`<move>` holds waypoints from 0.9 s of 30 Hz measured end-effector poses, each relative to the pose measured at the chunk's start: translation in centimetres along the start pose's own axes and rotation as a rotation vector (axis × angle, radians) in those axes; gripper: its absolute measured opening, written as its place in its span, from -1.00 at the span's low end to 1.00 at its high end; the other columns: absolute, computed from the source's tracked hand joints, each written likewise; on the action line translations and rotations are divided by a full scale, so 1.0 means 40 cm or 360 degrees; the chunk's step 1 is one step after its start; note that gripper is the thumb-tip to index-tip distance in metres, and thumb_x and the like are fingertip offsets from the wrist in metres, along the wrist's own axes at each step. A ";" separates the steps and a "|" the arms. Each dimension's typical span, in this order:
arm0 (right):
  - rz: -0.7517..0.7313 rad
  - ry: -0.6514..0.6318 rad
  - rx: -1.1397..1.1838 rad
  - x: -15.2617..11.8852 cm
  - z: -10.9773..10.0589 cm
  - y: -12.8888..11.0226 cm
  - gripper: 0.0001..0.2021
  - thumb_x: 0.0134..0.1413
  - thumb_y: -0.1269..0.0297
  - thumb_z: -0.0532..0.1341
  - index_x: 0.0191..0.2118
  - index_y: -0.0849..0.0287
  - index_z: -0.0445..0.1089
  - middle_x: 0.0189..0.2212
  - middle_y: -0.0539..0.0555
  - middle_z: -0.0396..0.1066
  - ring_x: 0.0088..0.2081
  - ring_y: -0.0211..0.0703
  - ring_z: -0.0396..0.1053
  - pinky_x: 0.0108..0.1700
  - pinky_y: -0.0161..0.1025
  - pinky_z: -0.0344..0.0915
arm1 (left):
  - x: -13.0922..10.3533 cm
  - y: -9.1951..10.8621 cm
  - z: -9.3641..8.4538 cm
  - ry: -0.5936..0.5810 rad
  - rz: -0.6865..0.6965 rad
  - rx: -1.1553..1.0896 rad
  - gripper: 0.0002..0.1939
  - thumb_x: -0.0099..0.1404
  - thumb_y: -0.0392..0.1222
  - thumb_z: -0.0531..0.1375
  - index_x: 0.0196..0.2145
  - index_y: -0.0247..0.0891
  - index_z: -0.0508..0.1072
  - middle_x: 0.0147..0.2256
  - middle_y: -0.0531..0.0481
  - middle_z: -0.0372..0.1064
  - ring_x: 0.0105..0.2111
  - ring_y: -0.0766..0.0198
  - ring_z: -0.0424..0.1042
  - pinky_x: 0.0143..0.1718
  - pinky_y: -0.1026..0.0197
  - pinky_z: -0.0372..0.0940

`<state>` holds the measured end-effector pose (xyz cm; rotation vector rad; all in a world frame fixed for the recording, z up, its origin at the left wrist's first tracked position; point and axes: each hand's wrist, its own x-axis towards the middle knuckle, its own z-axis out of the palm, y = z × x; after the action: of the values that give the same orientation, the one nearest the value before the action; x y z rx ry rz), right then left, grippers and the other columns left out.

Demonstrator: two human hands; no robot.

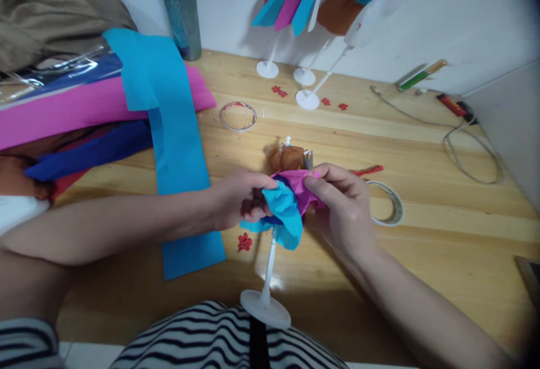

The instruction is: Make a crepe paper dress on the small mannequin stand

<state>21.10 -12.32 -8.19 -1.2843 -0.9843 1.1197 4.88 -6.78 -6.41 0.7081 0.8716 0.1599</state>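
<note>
Between my hands is a bunch of crepe paper on a white plastic stand (269, 279), tilted with its round base toward my body. My left hand (251, 197) has its fingers closed on the blue crepe paper (283, 206). Opposite it, my right hand (343, 200) pinches the pink crepe paper (298, 184) between thumb and fingers. Brown crepe paper (287, 158) shows just beyond the pink. A small red paper flower (244, 242) lies on the table below my left hand.
A long blue paper strip (181, 149) lies left over pink paper (84, 104). Paper-dressed stands (307, 99) stand by the wall near a bottle (181, 14). A tape roll (394, 206), a clear ring (238, 117) and a cable (447, 138) rest on the wooden table.
</note>
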 end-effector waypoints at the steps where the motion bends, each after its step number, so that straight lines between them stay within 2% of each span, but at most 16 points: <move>1: 0.0003 -0.0004 -0.0003 0.000 -0.001 0.001 -0.81 -0.03 0.22 0.35 -0.51 0.11 0.35 -0.70 -0.11 0.32 -0.74 -0.32 0.22 -0.73 -0.35 0.17 | 0.001 -0.001 -0.001 -0.0018 -0.0011 -0.0049 -0.55 0.35 -0.28 -0.04 -0.71 -0.26 0.17 -0.77 0.06 0.03 -0.74 0.43 0.00 -0.64 0.31 -0.04; 8: -0.0081 -0.0001 -0.0034 -0.003 -0.001 0.014 -0.82 -0.02 0.21 0.37 -0.50 0.11 0.39 -0.67 -0.09 0.35 -0.70 -0.33 0.22 -0.66 -0.34 0.20 | 0.013 -0.008 -0.007 -0.0068 -0.0058 -0.0263 -0.58 0.32 -0.28 0.00 -0.70 -0.29 0.22 -0.77 0.06 0.04 -0.75 0.43 -0.01 -0.68 0.33 -0.10; 15: -0.0335 -0.0026 -0.0396 -0.015 0.007 -0.002 -0.79 0.09 0.17 0.31 -0.49 0.08 0.38 -0.71 -0.08 0.31 -0.71 -0.29 0.21 -0.67 -0.31 0.17 | 0.011 -0.003 -0.005 -0.0018 -0.0110 -0.0258 -0.56 0.32 -0.25 -0.01 -0.71 -0.29 0.24 -0.78 0.04 0.05 -0.76 0.42 0.01 -0.69 0.32 -0.07; 19: -0.0573 -0.0095 -0.0623 -0.019 -0.007 -0.001 -0.82 0.18 0.15 0.24 -0.40 0.09 0.45 -0.59 -0.02 0.42 -0.58 -0.23 0.32 -0.53 -0.25 0.28 | 0.007 0.004 -0.004 -0.0048 -0.0147 -0.0243 -0.49 0.36 -0.21 -0.07 -0.74 -0.30 0.26 -0.78 0.01 0.08 -0.77 0.42 0.04 -0.68 0.32 -0.06; 23: -0.0635 -0.0172 -0.0642 -0.019 -0.021 0.011 -0.72 0.26 0.06 0.16 -0.38 0.10 0.46 -0.58 -0.01 0.38 -0.56 -0.21 0.28 -0.51 -0.22 0.23 | 0.006 0.007 -0.003 -0.0073 -0.0149 -0.0241 -0.47 0.37 -0.19 -0.08 -0.75 -0.29 0.25 -0.79 0.02 0.08 -0.76 0.40 0.03 -0.68 0.31 -0.08; 27: -0.0659 -0.0220 -0.0611 -0.014 -0.023 0.018 -0.62 0.31 0.00 0.08 -0.44 0.09 0.43 -0.61 -0.01 0.29 -0.54 -0.18 0.26 -0.46 -0.17 0.22 | 0.006 0.007 0.000 0.0063 -0.0128 -0.0205 -0.54 0.32 -0.29 -0.01 -0.74 -0.30 0.21 -0.78 0.06 0.05 -0.76 0.44 -0.01 -0.68 0.32 -0.12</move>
<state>21.83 -13.10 -8.92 -1.2311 -1.5442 0.7247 5.09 -6.48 -6.40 0.5502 0.9179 0.1572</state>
